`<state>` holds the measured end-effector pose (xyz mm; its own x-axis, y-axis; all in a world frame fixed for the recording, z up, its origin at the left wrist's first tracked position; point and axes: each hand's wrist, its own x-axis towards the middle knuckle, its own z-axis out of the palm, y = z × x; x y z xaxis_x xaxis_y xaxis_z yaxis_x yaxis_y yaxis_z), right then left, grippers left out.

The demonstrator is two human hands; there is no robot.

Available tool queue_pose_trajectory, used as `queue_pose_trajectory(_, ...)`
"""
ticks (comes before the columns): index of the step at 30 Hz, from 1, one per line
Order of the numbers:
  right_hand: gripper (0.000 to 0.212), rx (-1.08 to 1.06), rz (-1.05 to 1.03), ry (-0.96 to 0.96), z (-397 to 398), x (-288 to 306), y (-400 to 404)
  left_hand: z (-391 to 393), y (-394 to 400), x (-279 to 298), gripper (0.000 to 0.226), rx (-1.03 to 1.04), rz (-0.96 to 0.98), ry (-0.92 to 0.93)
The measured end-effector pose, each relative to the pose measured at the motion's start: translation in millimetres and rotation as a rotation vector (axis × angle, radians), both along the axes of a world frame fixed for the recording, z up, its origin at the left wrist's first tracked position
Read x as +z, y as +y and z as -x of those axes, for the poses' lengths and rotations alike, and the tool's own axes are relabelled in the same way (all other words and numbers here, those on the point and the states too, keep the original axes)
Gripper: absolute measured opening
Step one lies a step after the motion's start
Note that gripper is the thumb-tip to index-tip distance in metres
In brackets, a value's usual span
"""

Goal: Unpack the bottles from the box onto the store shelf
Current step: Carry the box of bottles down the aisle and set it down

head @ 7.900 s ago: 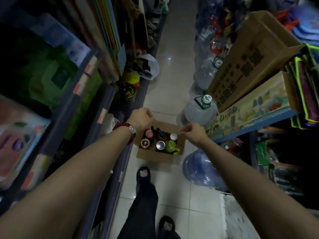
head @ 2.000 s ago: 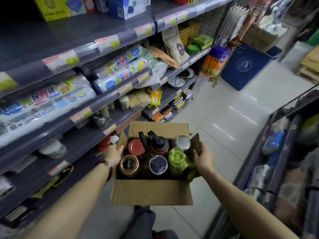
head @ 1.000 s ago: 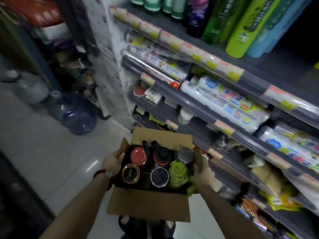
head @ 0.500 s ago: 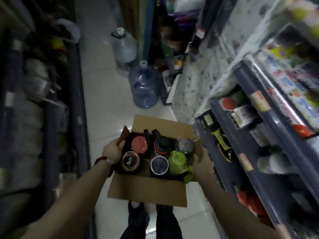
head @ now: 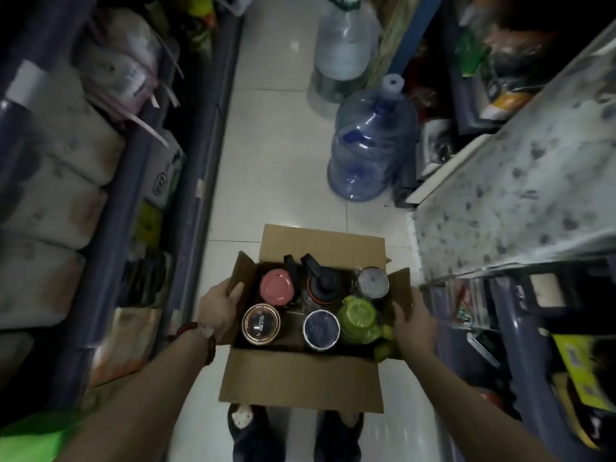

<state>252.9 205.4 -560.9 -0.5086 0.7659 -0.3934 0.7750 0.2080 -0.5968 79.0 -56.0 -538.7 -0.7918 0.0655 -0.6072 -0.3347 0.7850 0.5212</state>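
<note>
left hand point(head: 221, 305), right hand point(head: 411, 320) clamp box point(head: 300, 378) sides | box: six upright bottles point(head: 321, 330), all capped

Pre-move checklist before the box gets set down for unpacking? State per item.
1. Left hand on the box: ok, gripping the left flap and wall.
2. Right hand on the box: ok, gripping the right side.
3. Bottles upright: ok, all six caps face up, including the pink-lidded bottle and green bottle.
4. Floor ahead of the box: ok, bare tiles; the blue water jug stands further up the aisle on the right.
5. Free slot on the right shelf: cannot tell, too dark and cluttered.
6. Box bottom holding: cannot tell, hidden.
</note>
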Motion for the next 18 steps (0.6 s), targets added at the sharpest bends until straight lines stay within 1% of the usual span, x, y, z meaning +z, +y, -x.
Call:
queue_pose_trajectory(6,0.037,0.106,-0.045,-0.001,29.3,-105.9,0.8,19.2,-12.9,-114.9,0.036,0.087,-0.033,-0.038)
queue_pose_trajectory(10,0.037,0.132,-0.066,0.004,43.9,-170.0,-2.6,26.8,-16.7,-184.3,0.037,0.132,-0.047,-0.050)
queue_pose_trajectory(14,0.039,0.124,-0.086,0.002,50.0,-221.4,-3.6,31.1,-19.9,-238.1,0.038,0.176,-0.062,-0.070)
queue_pose_trajectory(18,0.040,0.126,-0.090,0.033,48.4,-261.9,-7.7,30.9,-28.0,-277.5,0.040,0.209,-0.106,-0.072)
